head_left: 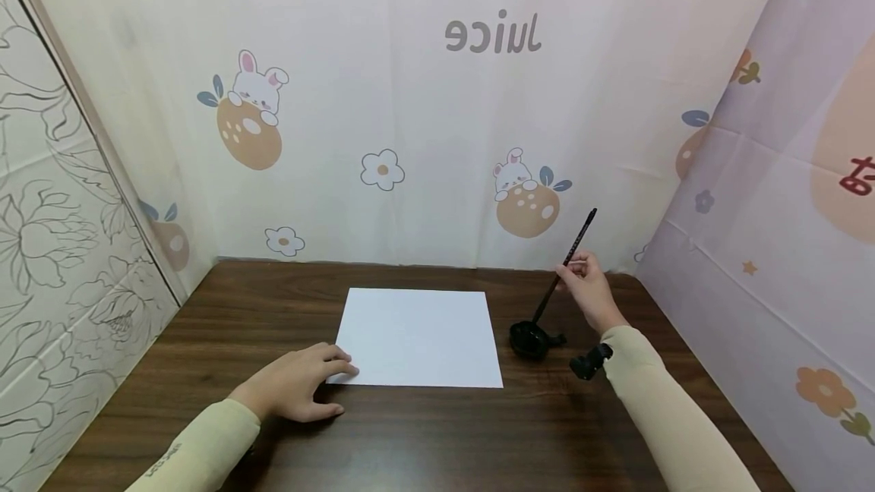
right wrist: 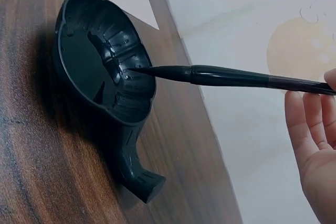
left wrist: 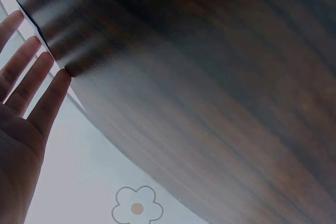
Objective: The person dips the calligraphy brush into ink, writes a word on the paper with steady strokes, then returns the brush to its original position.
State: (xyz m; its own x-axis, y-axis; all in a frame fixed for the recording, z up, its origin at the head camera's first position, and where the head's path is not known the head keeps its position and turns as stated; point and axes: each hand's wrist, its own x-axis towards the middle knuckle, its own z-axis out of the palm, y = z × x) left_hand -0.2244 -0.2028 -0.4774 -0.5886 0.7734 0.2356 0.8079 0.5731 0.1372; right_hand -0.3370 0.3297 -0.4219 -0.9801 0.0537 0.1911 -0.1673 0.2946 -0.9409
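Pinches brush [right wrist: 231, 76] between thumb and fingertips of right hand [head_left: 589, 288], right of centre in the head view. Rests loosely extended fingers of left hand [head_left: 294, 386], grasping nothing, on lower-left corner of white sheet [head_left: 424, 336], at lower centre. Directs brush tip toward the inside of scalloped black dish [right wrist: 135, 106], left of centre in the right wrist view. Contains dark glossy liquid [right wrist: 81, 61], pooled in the bottom. Cannot tell tip-to-liquid contact. Stands on wood-grain table [head_left: 410, 439], right of sheet.
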